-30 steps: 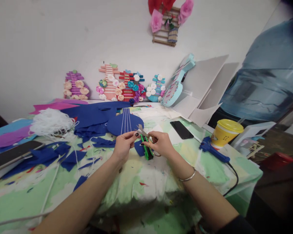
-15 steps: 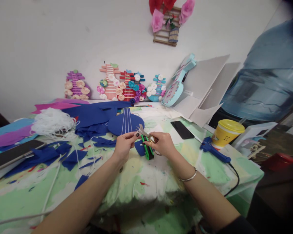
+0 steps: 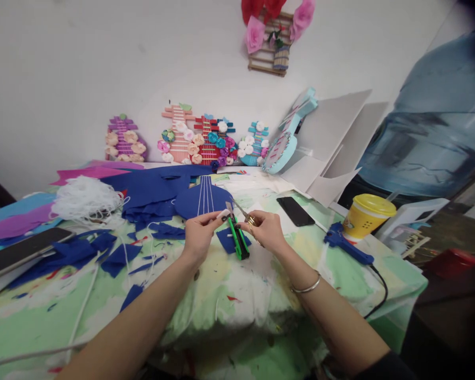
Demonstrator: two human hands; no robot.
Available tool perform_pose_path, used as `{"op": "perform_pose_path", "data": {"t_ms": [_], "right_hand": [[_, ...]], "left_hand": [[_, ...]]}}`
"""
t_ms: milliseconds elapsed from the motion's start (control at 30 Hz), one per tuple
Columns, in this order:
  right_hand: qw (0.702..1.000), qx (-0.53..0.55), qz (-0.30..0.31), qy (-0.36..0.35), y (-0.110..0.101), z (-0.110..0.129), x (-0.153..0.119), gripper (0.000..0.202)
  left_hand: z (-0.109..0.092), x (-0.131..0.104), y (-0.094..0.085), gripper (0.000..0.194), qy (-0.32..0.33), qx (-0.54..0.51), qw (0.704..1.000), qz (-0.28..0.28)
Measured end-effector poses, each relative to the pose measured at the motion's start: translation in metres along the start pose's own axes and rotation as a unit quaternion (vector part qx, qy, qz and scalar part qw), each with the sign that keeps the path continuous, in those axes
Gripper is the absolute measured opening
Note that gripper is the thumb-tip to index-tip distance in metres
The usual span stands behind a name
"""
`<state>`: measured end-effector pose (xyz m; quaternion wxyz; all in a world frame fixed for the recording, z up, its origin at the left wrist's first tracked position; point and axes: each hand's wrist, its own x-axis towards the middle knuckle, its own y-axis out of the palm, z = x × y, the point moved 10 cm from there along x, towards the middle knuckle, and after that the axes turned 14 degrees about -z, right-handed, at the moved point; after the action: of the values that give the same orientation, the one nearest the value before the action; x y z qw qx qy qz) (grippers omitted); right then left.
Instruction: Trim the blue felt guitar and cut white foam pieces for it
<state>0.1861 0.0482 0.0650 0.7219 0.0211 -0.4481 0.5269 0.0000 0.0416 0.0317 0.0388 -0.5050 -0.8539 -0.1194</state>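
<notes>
At the centre of the frame, the left hand (image 3: 198, 235) pinches a small white piece (image 3: 223, 214) in its fingers; the right hand (image 3: 266, 231) grips scissors (image 3: 241, 209) (blades apart). A green-and-black tool (image 3: 238, 241) lies between them.

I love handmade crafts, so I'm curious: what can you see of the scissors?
The scissors have a slim, pointed silver-grey blade showing clearly and gold-coloured handles, apparently metal. The right hand grips the handles, partly hiding them. The blade slants forward and to the left; how far the scissors are open is hard to tell. They are close to a green tool; whether they touch it is unclear.
</notes>
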Motion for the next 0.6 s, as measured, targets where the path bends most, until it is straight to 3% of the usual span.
{"op": "perform_pose_path", "data": {"t_ms": [267, 600], "right_hand": [[0.997, -0.017, 0.062, -0.029, 0.013, 0.013, -0.008, 0.039], [0.998, -0.037, 0.047, -0.028, 0.014, 0.008, -0.008, 0.041]], "left_hand": [[-0.035, -0.006, -0.009, 0.021, 0.194, 0.07, 0.977, -0.046], [-0.04, -0.009, -0.008, 0.016, 0.212, 0.079, 0.973, -0.045]]}}
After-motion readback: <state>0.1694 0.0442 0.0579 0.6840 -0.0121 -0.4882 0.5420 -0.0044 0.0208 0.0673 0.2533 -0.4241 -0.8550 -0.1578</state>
